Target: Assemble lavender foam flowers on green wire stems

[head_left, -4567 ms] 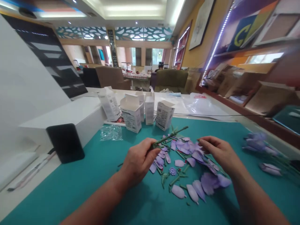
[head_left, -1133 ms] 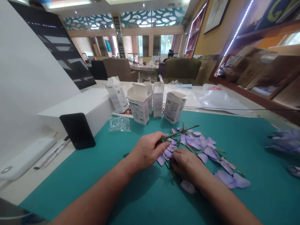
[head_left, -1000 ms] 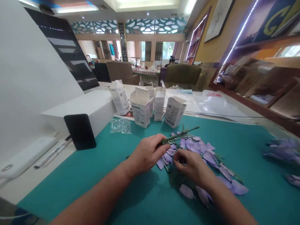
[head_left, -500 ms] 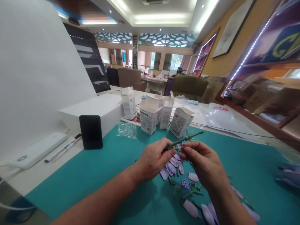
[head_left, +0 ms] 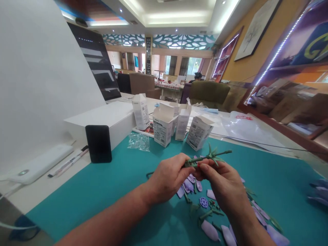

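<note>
Pointing rightward and slightly upward, the green stem projects past both hands' fingers; left fingers pinch its near end, right fingers grip a red piece beneath it.

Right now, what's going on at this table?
Someone's left hand grips a green stem, and the right hand meets it there, pinching a small red piece against it. Purple petals and short green pieces lie loose on the teal mat beneath. White boxes and a black phone-like slab stand behind.
</note>
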